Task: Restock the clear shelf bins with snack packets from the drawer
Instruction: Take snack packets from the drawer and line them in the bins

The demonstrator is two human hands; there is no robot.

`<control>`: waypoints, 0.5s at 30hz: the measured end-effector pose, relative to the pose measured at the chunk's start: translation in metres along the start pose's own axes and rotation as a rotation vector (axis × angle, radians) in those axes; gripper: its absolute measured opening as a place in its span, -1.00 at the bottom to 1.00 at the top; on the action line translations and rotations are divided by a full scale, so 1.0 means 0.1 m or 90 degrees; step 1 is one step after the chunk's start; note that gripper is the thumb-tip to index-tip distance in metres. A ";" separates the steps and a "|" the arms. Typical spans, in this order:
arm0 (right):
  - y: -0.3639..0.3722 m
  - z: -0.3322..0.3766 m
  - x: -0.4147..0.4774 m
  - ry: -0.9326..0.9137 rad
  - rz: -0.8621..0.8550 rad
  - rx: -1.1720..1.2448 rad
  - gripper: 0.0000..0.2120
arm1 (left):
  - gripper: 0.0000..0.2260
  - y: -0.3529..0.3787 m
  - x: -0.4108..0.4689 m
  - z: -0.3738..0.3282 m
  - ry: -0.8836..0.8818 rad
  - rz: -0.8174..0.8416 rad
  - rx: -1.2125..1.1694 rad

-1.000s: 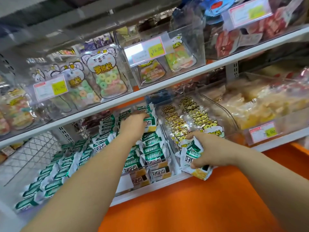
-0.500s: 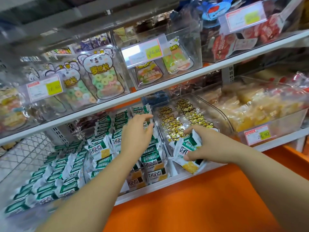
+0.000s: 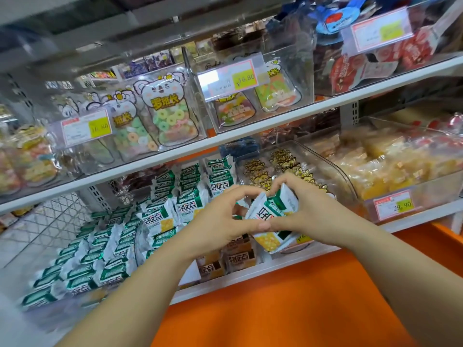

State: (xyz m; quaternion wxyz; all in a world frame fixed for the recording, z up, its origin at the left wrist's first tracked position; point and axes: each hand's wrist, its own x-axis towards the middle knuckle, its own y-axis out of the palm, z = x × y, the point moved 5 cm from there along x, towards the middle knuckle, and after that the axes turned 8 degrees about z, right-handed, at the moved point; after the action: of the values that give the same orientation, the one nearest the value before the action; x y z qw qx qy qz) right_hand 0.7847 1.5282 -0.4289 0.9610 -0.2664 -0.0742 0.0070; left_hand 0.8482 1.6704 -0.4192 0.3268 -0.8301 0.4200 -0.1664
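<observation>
Across from the bin, the left hand [image 3: 220, 221] has joined the right hand [image 3: 308, 216]. Both now pinch the bunch of white-and-green foil snack packets [image 3: 271, 216] between them, thumbs touching, just before the clear plastic shelf bin [image 3: 137, 234] of matching packets.

Bright, even overhead light; glare on clear bins [image 3: 260, 96]; blurred, wide-angle-bent edges.
</observation>
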 end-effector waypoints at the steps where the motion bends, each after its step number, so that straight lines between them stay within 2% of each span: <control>1: 0.02 0.01 0.00 0.002 0.013 0.008 -0.60 | -0.58 -0.01 -0.03 -0.02 -0.001 0.009 -0.002; 6: 0.05 0.00 0.01 0.024 0.040 0.106 -0.58 | -0.68 -0.10 -0.12 -0.06 0.011 0.011 -0.039; 9: -0.04 -0.03 0.03 0.033 -0.026 0.149 -0.62 | -0.76 -0.36 -0.10 0.09 -0.019 -0.109 -0.099; 12: -0.15 -0.09 0.05 0.059 -0.120 0.189 -0.72 | -0.78 -0.58 -0.03 0.29 -0.097 -0.252 0.040; 15: -0.18 -0.11 0.07 0.070 -0.149 0.210 -0.73 | -0.79 -0.62 0.14 0.44 -0.146 -0.280 0.178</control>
State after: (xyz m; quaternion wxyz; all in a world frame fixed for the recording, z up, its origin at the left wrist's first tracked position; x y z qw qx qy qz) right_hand 0.7924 1.5077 -0.4285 0.9884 -0.0949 -0.0498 -0.1075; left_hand 0.9168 1.7034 -0.4091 0.4397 -0.8615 0.1631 -0.1949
